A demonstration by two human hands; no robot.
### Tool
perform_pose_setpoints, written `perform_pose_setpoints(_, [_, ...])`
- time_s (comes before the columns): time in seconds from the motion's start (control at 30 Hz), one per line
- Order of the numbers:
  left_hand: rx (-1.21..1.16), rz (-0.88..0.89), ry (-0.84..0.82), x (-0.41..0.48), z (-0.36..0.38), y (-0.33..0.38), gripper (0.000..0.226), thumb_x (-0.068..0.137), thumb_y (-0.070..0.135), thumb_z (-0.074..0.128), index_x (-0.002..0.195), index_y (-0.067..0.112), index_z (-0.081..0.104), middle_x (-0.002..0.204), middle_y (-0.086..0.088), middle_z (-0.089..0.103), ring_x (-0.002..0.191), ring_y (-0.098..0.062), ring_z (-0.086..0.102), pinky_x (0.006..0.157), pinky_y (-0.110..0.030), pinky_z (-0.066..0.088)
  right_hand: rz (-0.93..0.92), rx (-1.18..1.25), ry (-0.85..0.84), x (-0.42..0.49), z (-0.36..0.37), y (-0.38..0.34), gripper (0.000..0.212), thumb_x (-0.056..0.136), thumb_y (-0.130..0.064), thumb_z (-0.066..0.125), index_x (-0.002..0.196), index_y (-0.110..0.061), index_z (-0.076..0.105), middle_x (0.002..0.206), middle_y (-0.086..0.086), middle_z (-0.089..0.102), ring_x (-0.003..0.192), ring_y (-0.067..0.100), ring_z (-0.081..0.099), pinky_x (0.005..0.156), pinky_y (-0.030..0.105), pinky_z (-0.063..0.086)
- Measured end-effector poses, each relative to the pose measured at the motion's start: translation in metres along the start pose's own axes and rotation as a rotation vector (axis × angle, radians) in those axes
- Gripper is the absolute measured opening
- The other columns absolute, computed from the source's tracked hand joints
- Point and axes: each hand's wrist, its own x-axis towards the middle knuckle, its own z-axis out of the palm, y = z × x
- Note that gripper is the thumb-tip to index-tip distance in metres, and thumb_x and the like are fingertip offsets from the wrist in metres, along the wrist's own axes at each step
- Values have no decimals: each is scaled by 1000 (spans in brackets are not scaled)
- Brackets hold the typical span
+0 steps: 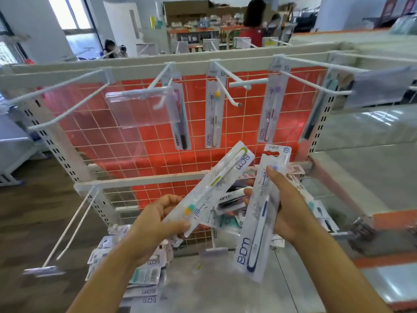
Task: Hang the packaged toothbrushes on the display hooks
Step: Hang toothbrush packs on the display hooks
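A person's left hand (155, 222) pinches the brush-head end of a green pack (216, 184), thumb on top and fingers curled beneath. The pack slants up to the right, its "BDM" end highest. The right hand (286, 206) grips a blue pack (259, 218) round its middle, thumb across the front. This pack is near upright, with its red hang-tab at the top and its lower end dropping past the wrist. The two packs are held just beside each other in front of the display. Whether they touch is hard to tell through the blur.

Behind and below the hands, more packs lie in a loose pile (140, 274) on the shelf (214, 290), several face down with barcodes showing. Above them, a red grid panel (158, 143) backs a white rail (191, 64) fitted with wire hooks. Three packs hang flat against the panel: a dark pack (181, 132) on the left, a yellow pack (214, 114) in the middle and a purple pack (272, 105) on the right. Between the yellow and purple ones a hook (237, 103) juts forward. A clear tag holder (140, 109) hangs from the hook in front of the dark pack. Lower left, another hook (69, 227) slopes down to its own tag. In the background, blurred people (253, 21) stand among stocked shelves.
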Motion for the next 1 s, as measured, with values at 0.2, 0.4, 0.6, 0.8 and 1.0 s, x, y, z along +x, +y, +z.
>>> perform_pose_setpoints(0.2, [-33,99,224,-7,-5,4,52,37,32,89,87,29,76,89,-6,75,76,-23,72,63,-29,58,-76,-59,97,-8,-5,0,15,89,-11,58,102,-5,63,81,9,72,72,20,70,55,29,59])
perform_pose_setpoints(0.4, [91,242,396,-6,-1,26,20,77,2,75,82,20,70,69,2,72,65,-13,67,63,-29,51,-145,-296,257,-12,-4,-1,18,86,-1,65,98,-15,66,88,6,70,84,24,66,64,33,52])
perform_pose_setpoints(0.6, [3,318,309,8,26,48,20,62,25,87,79,19,77,83,-2,75,83,-20,69,77,-30,58,-202,-467,87,-19,13,-5,14,90,-7,63,94,-19,69,84,-5,73,80,6,68,64,20,49])
perform_pose_setpoints(0.8, [-141,275,246,24,53,51,14,91,15,59,87,16,72,84,-2,74,78,-16,71,68,-29,58,-163,-472,-59,-20,23,-5,19,89,-4,62,92,-20,72,85,-3,74,73,4,70,65,22,58])
perform_pose_setpoints(1.0, [-189,227,196,30,70,52,17,93,21,56,99,16,71,96,-6,75,87,-22,72,69,-32,57,-103,-428,-122,-19,23,-6,17,85,0,65,100,-7,71,97,13,75,92,26,72,86,44,56])
